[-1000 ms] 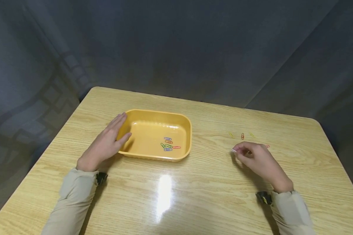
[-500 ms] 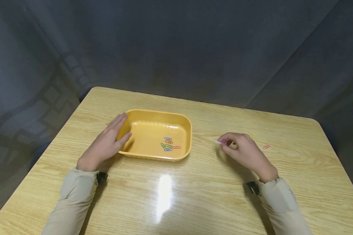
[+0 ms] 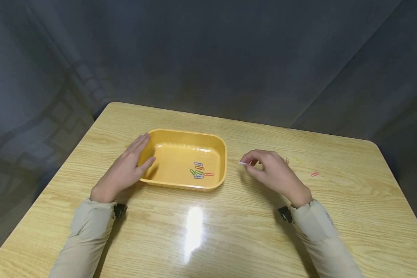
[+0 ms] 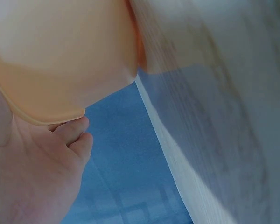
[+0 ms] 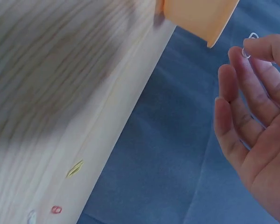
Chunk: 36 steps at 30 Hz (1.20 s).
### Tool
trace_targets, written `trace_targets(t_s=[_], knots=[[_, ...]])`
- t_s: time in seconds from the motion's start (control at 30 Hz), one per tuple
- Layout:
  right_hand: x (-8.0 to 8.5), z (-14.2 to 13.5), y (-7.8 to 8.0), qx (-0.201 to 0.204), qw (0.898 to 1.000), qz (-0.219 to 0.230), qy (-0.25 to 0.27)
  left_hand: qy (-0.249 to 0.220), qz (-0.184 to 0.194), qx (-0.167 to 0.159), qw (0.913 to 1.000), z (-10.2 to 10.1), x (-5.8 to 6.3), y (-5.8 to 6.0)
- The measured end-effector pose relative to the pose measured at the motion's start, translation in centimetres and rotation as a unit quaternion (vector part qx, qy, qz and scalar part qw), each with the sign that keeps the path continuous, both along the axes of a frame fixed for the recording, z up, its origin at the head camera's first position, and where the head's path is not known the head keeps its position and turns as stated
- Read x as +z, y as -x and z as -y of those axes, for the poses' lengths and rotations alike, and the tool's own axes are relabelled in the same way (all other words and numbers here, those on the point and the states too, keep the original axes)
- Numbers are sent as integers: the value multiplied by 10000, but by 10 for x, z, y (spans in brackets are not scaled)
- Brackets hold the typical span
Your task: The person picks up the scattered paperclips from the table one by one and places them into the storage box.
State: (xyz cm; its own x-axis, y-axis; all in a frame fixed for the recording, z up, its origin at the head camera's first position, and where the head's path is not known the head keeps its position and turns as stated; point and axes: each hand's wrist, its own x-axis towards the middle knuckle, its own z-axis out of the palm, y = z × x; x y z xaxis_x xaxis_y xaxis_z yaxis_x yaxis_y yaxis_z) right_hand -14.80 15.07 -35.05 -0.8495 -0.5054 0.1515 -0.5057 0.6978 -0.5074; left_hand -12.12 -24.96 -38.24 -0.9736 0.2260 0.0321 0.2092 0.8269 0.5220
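My left hand (image 3: 121,170) rests at the left end of a yellow plastic tray (image 3: 180,186), fingers straight along its rim, thumb reaching over the inside. The left wrist view shows that palm (image 4: 42,172) against the tray's outer wall (image 4: 70,56). Between thumb and fingertips my right hand (image 3: 276,173) pinches a white paper clip (image 3: 242,162), held a little right of the tray. In the right wrist view the clip's loop (image 5: 253,35) sticks out past the thumb. Several blue, red, green and pink paper clips (image 3: 199,172) lie inside the tray, toward its right front.
Right of the right hand, a red paper clip (image 3: 287,160), a yellow paper clip (image 3: 297,160) and a pink paper clip (image 3: 314,174) lie on the wooden table (image 3: 142,239). Behind the table hangs a dark curtain (image 3: 208,58).
My right hand has moved left toward the tray with the white paper clip in its pinch. The left hand, the tray and the clips inside have stayed put.
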Motion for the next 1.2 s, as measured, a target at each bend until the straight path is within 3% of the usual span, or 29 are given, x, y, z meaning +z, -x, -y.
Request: trace_targets(t_s=[0.73,1.2], knots=[[11,40,13,578,9973,165,432,30,2,-14,10000,0,0,1],[-1,67,18,1031,9939,211,330,12,37,8,10000,0,1,1]])
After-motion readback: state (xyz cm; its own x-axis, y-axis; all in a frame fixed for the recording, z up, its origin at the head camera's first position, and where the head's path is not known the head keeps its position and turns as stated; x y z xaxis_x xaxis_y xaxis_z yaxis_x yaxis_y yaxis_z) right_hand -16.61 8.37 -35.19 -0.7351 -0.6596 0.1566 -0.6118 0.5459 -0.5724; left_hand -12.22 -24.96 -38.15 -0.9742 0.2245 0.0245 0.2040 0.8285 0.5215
